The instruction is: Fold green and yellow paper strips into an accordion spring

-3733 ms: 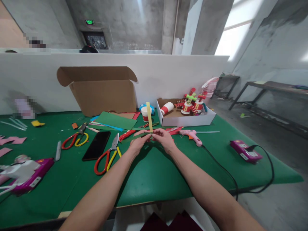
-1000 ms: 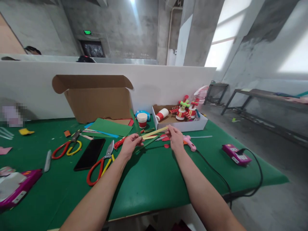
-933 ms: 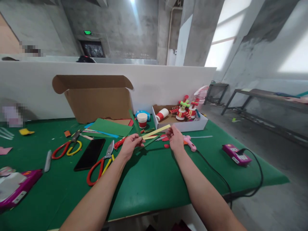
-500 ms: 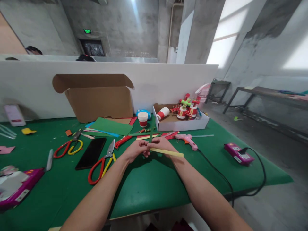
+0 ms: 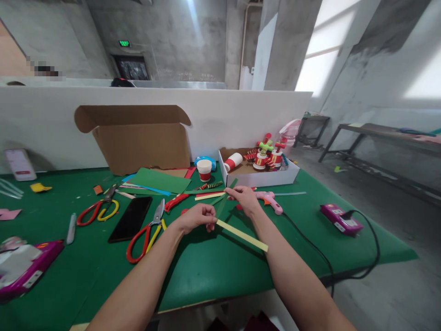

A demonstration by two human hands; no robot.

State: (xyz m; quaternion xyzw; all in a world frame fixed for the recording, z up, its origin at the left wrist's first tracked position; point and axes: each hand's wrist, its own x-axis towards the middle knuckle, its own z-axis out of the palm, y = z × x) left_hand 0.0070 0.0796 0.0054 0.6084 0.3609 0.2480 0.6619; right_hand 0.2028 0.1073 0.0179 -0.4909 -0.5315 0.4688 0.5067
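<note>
My left hand [image 5: 199, 218] pinches the near ends of a yellow paper strip [image 5: 243, 235] and a green paper strip [image 5: 222, 208], which meet at its fingertips. The yellow strip slants down to the right and passes over my right forearm's edge. My right hand [image 5: 243, 198] is closed on the green strip farther up, at the far side. Beyond the hands lie another yellow strip [image 5: 209, 196], red-handled pliers [image 5: 177, 201] and a small folded paper spring [image 5: 215, 184]. A pink glue gun [image 5: 272, 202] lies right of my right hand.
Two pairs of scissors [image 5: 139, 241] and a black phone [image 5: 131, 219] lie left. Green paper sheets [image 5: 161, 180], a paper cup [image 5: 204, 170] and a white box [image 5: 262, 179] of cup figures stand behind. A cable [image 5: 310, 246] runs from a purple box [image 5: 340, 220] at right.
My hands have moved apart, the right one up and to the right along the green strip. The yellow strip now slants more steeply down to the right.
</note>
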